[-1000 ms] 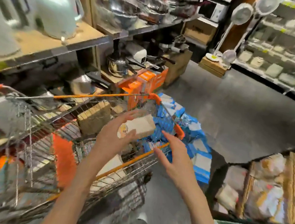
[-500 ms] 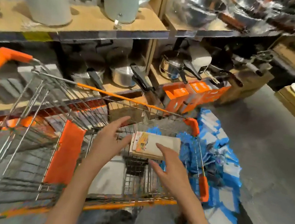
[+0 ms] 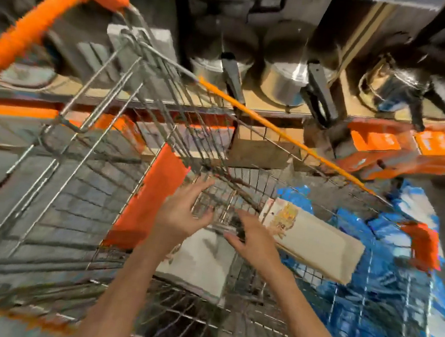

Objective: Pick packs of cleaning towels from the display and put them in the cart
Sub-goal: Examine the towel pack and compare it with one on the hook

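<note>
Head view: towel pack [image 3: 315, 242] has left both hands [image 3: 183, 213], now spread-fingered, and lies in the cart [image 3: 226, 318].

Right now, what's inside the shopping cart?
Two pale towel packs lie in the cart: one pack by the right hand, another partly covered by the left hand and its arm.
</note>
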The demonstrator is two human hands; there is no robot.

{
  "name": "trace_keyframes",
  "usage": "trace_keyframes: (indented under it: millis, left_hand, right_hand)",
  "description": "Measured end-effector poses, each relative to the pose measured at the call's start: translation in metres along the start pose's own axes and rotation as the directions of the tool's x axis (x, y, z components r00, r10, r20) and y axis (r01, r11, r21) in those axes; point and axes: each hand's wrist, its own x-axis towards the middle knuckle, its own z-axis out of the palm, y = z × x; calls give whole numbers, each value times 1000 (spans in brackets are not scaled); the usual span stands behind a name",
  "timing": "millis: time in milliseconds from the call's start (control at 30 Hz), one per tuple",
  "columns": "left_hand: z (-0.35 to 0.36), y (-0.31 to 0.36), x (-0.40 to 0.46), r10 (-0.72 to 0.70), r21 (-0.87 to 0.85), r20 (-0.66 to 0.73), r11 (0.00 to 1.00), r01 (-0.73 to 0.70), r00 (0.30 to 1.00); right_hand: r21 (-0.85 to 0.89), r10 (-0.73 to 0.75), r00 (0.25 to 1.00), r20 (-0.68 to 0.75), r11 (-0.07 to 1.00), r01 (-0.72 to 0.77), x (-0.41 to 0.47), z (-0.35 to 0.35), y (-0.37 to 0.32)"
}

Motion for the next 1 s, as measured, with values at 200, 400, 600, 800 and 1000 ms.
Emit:
trace_keyframes:
  millis: [200,400,600,800,1000]
  left_hand:
    - [24,-74,29,-67,135,151,990,47,986]
    - [44,-121,33,-132,95,158,988,118,979]
    - [55,-140,20,-194,7,133,981,195,972]
    - [52,-140,20,-221,4,157,975,223,963]
    - [48,-134,19,-217,88,161,975,205,963]
  right_hand:
    - [76,41,982,186,996,-56,65,70,19]
    - [104,73,956,283,989,-106,118,127,28]
    - [252,26,920,392,958,-135,160,168,21]
    - [226,-25,870,493,969,-101,177,188,19]
    - [49,18,829,559,997,-54,180,196,22]
